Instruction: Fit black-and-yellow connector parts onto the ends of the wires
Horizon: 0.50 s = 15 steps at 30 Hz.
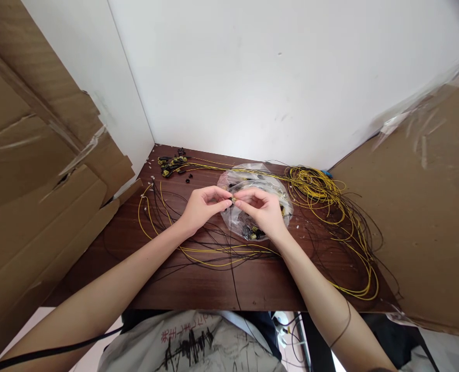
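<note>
Over a clear plastic bag, my two hands meet at the fingertips. A small black-and-yellow connector sits between them. My left hand pinches its dark side, while my right hand pinches the yellowish side. From it a thin black wire hangs down past the table's front edge. Fingertips partly cover the connector, so its exact shape is hidden. More black and yellow parts lie in the bag beneath my right hand.
A brown table carries a coil of yellow and black wires on the right. Loose wires cross the front. Several finished-looking connectors lie at the back left. Cardboard panels flank both sides; a white wall stands behind.
</note>
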Each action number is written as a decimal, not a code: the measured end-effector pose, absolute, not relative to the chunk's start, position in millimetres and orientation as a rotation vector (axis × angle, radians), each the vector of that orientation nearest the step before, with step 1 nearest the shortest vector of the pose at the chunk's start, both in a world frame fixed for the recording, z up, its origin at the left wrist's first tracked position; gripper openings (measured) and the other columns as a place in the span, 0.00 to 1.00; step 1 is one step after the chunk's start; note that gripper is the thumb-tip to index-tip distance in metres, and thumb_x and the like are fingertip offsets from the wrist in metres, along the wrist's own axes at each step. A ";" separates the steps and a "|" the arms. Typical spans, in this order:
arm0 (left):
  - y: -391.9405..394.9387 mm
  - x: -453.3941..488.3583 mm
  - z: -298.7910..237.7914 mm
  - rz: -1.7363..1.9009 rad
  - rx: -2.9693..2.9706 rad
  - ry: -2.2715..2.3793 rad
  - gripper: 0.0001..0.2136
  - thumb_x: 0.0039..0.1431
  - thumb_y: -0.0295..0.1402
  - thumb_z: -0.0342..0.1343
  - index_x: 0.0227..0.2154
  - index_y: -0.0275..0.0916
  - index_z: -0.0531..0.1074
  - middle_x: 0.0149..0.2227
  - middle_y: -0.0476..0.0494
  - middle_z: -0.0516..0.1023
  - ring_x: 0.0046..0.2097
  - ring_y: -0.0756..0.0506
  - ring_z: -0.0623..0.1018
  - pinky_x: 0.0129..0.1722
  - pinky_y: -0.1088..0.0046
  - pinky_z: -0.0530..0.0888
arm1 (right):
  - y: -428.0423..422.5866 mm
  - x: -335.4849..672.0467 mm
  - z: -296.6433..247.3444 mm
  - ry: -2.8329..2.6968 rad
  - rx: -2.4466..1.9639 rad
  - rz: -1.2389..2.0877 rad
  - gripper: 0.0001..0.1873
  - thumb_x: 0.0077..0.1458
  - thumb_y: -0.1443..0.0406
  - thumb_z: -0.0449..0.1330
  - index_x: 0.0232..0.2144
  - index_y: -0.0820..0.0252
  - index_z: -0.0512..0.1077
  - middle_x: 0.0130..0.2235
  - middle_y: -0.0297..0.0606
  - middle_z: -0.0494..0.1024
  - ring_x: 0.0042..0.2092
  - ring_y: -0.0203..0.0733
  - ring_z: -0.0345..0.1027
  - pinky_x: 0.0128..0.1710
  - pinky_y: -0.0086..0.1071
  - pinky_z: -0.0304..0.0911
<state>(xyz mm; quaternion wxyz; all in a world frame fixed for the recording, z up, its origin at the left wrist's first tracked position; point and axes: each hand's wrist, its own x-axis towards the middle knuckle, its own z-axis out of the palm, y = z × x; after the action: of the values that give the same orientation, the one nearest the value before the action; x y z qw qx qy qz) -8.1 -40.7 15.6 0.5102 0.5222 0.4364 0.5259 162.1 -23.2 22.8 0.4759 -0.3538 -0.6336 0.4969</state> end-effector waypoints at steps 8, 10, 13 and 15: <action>-41.0 -7.6 16.1 1.281 1.251 1.014 0.09 0.43 0.31 0.66 0.29 0.35 0.77 0.30 0.46 0.79 0.32 0.50 0.76 0.36 0.73 0.72 | -24.6 160.3 22.5 -1.540 -0.887 1.238 0.09 0.42 0.63 0.68 0.29 0.58 0.76 0.32 0.35 0.78 0.34 0.38 0.73 0.39 0.34 0.70; -40.9 -7.6 15.7 1.291 1.252 1.008 0.09 0.42 0.31 0.66 0.28 0.35 0.76 0.30 0.46 0.79 0.32 0.50 0.76 0.36 0.73 0.73 | -24.9 159.7 22.2 -1.529 -0.890 1.242 0.09 0.42 0.63 0.68 0.29 0.58 0.76 0.32 0.35 0.79 0.34 0.38 0.73 0.39 0.34 0.70; -40.5 -7.7 14.5 1.303 1.251 1.007 0.09 0.42 0.31 0.67 0.27 0.35 0.76 0.30 0.45 0.79 0.33 0.49 0.76 0.37 0.72 0.73 | -25.1 159.0 21.8 -1.515 -0.896 1.246 0.08 0.43 0.63 0.68 0.29 0.58 0.76 0.33 0.36 0.79 0.34 0.38 0.73 0.39 0.34 0.69; -40.1 -7.7 13.5 1.311 1.250 1.000 0.09 0.41 0.31 0.67 0.27 0.35 0.76 0.30 0.45 0.79 0.33 0.49 0.77 0.38 0.71 0.74 | -25.3 158.7 21.6 -1.511 -0.898 1.245 0.08 0.43 0.64 0.67 0.29 0.58 0.76 0.33 0.36 0.79 0.34 0.38 0.73 0.39 0.34 0.69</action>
<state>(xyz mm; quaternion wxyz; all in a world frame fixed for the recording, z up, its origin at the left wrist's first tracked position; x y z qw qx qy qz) -7.7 -40.1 13.5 0.5108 0.5195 0.4153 0.5448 158.7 -25.3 21.6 0.4739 -0.3669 -0.6178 0.5090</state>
